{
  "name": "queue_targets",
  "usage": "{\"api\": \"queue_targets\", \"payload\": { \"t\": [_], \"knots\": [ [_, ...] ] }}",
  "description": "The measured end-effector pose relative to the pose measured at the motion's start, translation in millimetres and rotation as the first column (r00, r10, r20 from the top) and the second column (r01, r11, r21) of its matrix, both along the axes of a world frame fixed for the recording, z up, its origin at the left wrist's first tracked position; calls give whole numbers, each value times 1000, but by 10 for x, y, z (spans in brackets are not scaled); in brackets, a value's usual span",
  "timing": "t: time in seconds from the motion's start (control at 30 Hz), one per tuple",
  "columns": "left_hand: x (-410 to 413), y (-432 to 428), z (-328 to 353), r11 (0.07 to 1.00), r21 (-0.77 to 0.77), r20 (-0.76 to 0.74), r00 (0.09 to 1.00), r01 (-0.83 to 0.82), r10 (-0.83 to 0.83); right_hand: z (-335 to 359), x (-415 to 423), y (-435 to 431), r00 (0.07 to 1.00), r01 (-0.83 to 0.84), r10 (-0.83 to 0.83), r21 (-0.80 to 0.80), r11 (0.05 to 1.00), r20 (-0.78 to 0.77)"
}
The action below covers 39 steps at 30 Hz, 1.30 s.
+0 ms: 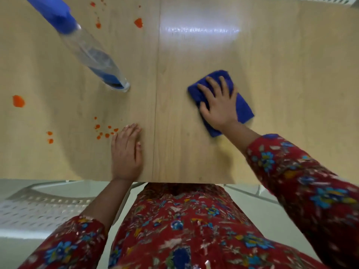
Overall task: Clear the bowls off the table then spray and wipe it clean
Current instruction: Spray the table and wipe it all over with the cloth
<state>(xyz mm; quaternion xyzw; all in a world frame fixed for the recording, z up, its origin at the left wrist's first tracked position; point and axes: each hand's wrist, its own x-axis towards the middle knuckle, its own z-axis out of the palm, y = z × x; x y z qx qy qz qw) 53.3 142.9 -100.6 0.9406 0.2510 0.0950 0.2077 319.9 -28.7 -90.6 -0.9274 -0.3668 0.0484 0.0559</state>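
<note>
Cloth (242, 106), blue and folded, lies on the right half of the worktop (194, 156), not far from the centre seam. Right hand (219, 107) presses flat on it, fingers (212, 84) spread and straight, gripping nothing; cloth shows past the hand at the far end and on the right. Left hand (126, 152) rests flat just left of the seam, near the front edge, fingers straight and together, holding nothing.

No bowls in view, so clearing is judged done. Step in hand: wiping. Right half looks free of marks.

Orange splashes lie unwiped on the left half:
- a cluster (104, 132) just beside the left fingertips
- a blot (18, 101) at far left
- another blot (138, 22) at the far side

Next move calls for carrying the cloth across the seam, pressure kept down.

Spray bottle (91, 53) stands among the splashes, in the path; likely needs lifting or wiping round. Left hand also blocks the near cluster. White perforated chair (38, 206) sits below the front edge, left.
</note>
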Motion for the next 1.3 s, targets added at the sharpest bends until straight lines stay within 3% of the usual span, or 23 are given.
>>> {"api": "queue_targets", "payload": {
  "t": [0.1, 0.13, 0.2, 0.23, 0.27, 0.3, 0.4, 0.43, 0.47, 0.5, 0.6, 0.63, 0.67, 0.8, 0.93, 1.03, 1.13, 1.2, 1.3],
  "knots": [
    [-3, 11, 9, 1000, -28, 1, 1000, -14, 14, -59, -541, 279, 953, -302, 303, 39, 953, -20],
    [-9, 16, 12, 999, -33, 3, 1000, -18, 18, -74, -799, 217, 875, -481, 482, 24, 876, -42],
    [-17, 14, 8, 999, -34, 1, 1000, -7, 7, -53, -1180, -111, 611, -787, 781, 3, 617, -129],
    [-20, 13, 5, 999, -33, 1, 1000, -4, 4, -27, -1137, -248, 489, -868, 859, 18, 497, -148],
    [-13, 17, 6, 999, -32, 5, 1000, -6, 6, -18, -971, -300, 440, -894, 888, 35, 448, -132],
    [-9, 23, 4, 999, -33, 9, 1000, -12, 13, -28, -775, -269, 468, -880, 877, 29, 474, -108],
    [3, 18, 6, 1000, -26, 23, 1000, -9, 9, -2, -368, 16, 833, -551, 549, -25, 834, -71],
    [10, 23, 6, 1000, -25, 24, 1000, -10, 11, 1, -455, 80, 893, -448, 445, -19, 894, -70],
    [-3, 27, 4, 1000, -27, 20, 1000, -9, 10, -25, -651, 81, 900, -432, 431, 1, 902, -70],
    [-11, 3, -2, 999, -34, 15, 1000, -5, 5, -81, -909, -42, 848, -523, 523, 27, 852, -84],
    [-14, 11, 7, 999, -33, 7, 1000, -18, 19, -72, -1265, -372, 495, -861, 855, 47, 506, -152],
    [-19, 4, 9, 999, -27, 11, 1000, -23, 23, -47, -1186, -338, 440, -890, 882, 52, 454, -169],
    [-8, -1, 27, 1000, -20, 17, 1000, -22, 22, -33, -1088, -247, 444, -888, 882, 57, 457, -161],
    [363, -54, 173, 992, -108, 109, 992, 70, -58, -95, -434, 219, 727, -681, 680, 31, 732, -94],
    [1098, 16, 282, 971, -238, 142, 990, 19, 15, -48, 407, 775, 956, -285, 285, 6, 958, -72],
    [1569, 259, 210, 966, -251, 41, 997, -58, 71, -55, 356, 885, 989, -127, 126, -12, 992, -76],
    [1914, 509, 110, 979, -197, -33, 998, -52, 47, -49, 70, 373, 952, -301, 297, -53, 952, -77],
    [1962, 605, 49, 989, -135, -62, 997, -58, 50, -58, 113, -55, 945, -321, 316, -45, 946, -86],
    [2000, 594, -14, 994, -46, -89, 992, -96, 92, -70, 651, -371, 996, 56, -59, -39, 998, -66]
  ]
}}
